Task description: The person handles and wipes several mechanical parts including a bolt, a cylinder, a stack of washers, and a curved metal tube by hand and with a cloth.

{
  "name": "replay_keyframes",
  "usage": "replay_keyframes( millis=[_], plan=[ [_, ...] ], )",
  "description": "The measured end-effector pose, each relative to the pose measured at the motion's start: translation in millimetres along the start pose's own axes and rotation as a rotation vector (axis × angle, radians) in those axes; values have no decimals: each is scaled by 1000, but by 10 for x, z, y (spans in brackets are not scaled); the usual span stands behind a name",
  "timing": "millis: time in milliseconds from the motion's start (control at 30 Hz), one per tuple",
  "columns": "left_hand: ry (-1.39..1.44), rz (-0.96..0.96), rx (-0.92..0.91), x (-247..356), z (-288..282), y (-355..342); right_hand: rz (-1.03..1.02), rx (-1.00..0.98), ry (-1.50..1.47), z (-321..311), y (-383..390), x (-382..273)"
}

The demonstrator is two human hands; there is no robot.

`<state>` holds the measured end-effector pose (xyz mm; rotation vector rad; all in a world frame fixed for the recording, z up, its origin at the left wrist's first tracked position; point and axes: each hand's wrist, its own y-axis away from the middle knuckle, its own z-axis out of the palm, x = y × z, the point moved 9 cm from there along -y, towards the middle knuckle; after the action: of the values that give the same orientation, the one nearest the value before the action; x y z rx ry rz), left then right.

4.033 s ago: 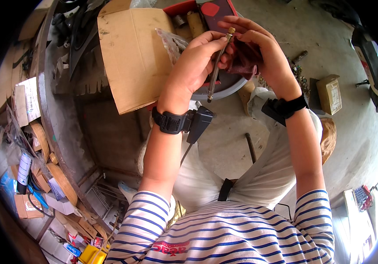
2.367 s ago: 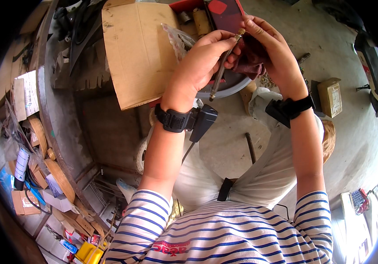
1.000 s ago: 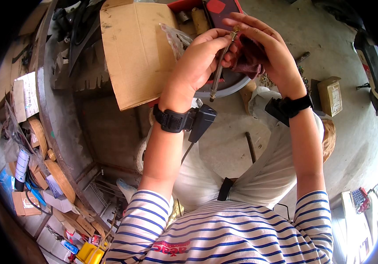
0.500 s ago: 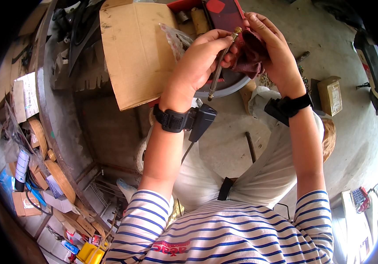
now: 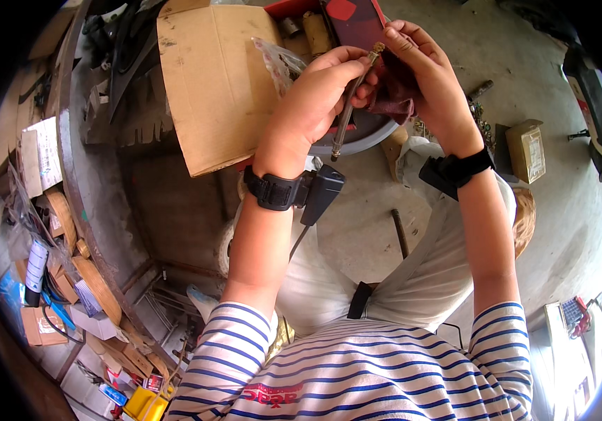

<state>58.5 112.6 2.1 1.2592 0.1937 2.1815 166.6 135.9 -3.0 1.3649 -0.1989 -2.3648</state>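
Pinched in my left hand [image 5: 311, 98] is a slim, dark metal rod [image 5: 347, 112] with a brass-coloured fitting at its upper end. The rod slants, its lower end pointing down toward my lap. Across from it, my right hand [image 5: 437, 81] grips a dark red cloth [image 5: 393, 95], which hangs between the two hands close to the rod's upper end. The fingertips of my right hand are near the brass end; whether the cloth touches the rod I cannot tell.
Beyond my hands stands an open cardboard box [image 5: 217, 91] with a red box [image 5: 357, 28] beside it. Below my hands a grey rounded rim [image 5: 367, 144] curves. A small carton [image 5: 525, 151] sits on the floor at right. Cluttered shelving [image 5: 69, 281] lines the left.
My right hand has shifted slightly left with the cloth, nearer the rod's brass end. My left hand and the rod have hardly moved.
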Motion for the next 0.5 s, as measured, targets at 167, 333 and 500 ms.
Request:
replay_keyframes(
  millis=[167, 333, 500],
  plan=[
    [-7, 12, 44, 22, -56, 13, -77, -53, 10, 172, 53, -165],
    [5, 13, 27, 30, -54, 13, -22, -54, 39, 273, 101, -170],
    [-6, 15, 12, 32, 12, 10, -56, -110, 65, 91, -11, -41]
  ],
)
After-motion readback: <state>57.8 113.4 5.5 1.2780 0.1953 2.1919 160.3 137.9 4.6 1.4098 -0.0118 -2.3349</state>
